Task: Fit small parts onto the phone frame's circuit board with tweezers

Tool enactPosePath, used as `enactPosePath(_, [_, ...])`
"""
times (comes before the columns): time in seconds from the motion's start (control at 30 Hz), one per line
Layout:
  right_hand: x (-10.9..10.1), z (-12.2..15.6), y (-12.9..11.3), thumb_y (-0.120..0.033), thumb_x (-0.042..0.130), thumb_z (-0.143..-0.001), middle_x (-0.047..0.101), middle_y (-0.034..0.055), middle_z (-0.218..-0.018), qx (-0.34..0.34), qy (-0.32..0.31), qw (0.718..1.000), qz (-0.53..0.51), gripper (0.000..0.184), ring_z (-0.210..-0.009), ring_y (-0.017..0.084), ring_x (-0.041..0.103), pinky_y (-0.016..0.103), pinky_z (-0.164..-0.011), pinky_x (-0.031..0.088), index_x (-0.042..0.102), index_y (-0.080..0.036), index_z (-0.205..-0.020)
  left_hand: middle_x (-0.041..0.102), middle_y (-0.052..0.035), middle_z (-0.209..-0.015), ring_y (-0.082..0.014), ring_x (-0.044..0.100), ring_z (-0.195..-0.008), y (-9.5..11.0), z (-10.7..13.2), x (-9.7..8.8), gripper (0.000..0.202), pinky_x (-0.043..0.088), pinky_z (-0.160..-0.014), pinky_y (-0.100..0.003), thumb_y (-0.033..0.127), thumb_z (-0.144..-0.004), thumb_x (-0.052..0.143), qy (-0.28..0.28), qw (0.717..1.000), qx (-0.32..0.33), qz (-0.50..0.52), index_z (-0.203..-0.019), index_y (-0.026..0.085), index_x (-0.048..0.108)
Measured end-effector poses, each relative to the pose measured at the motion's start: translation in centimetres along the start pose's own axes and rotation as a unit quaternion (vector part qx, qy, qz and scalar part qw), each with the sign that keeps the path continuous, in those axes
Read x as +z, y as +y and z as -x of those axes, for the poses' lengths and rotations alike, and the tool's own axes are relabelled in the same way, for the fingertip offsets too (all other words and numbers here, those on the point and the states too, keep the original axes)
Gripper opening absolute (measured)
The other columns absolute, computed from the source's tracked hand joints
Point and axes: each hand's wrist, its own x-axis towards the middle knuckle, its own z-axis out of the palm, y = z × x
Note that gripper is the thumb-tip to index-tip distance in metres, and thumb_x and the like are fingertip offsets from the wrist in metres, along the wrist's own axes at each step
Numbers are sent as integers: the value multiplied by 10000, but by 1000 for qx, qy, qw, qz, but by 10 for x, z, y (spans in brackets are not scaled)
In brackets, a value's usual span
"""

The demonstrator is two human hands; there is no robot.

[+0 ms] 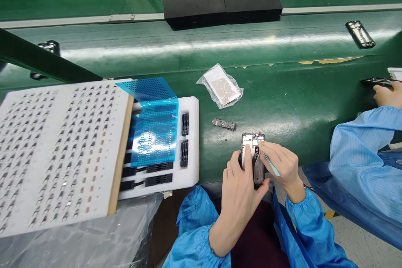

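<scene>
At the near edge of the green bench (282, 104), the left hand (240, 194) is wrapped around an open phone frame (253, 157), thumb pressed on its face, holding it upright against the bench edge. The right hand (281, 167) pinches a slim teal tool (269, 163), its tip at the frame's top corner; what it touches there is too small to tell. A small black component (223, 124) lies just beyond the frame, and a clear bag (220, 86) with a pale sheet further back. To the left sits a white foam tray (190, 142) of black parts under blue film (153, 123), beside a perforated white sheet (59, 150). At right, a co-worker's hand (387, 94) rests on another frame.
</scene>
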Motion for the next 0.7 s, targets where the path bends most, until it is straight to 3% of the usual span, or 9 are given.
enactPosePath(0.4, [3, 5, 1, -91, 629, -1053, 853, 117, -1125, -2, 22, 1000, 0, 265, -1016, 237, 845, 311, -833, 678, 702, -177, -1293, 594, -238, -1375, -343, 658, -1037, 1, 1, 5, 924, 638, -788, -449, 297, -865, 766, 7, 1000, 2, -19, -1657, 70, 348])
enactPosePath(0.5, [2, 6, 1, -86, 658, -1035, 855, 108, -1115, 2, 65, 998, -9, 301, -957, 231, 854, 298, -775, 693, 704, -201, -1310, 581, -232, -1383, -361, 658, -1088, 3, 1, 3, 933, 650, -827, -473, 251, -846, 764, 17, 1000, -9, 13, -1664, 106, 339])
enactPosePath(0.63, [1, 4, 1, -60, 691, -986, 850, 94, -1056, 107, 184, 975, -63, 303, -937, 242, 849, 344, -797, 729, 739, -226, -1234, 575, -183, -1402, -361, 695, -1194, -11, 0, -4, 895, 678, -865, -471, 251, -862, 722, 4, 985, -45, 169, -1683, 218, 365])
enactPosePath(0.7, [0, 2, 0, -80, 700, -981, 840, 93, -1022, 181, 232, 951, -91, 240, -922, 247, 843, 327, -722, 724, 761, -228, -1159, 614, -153, -1370, -311, 744, -1102, -30, -3, -2, 775, 686, -795, -427, 315, -929, 667, -16, 959, -75, 274, -1664, 274, 424])
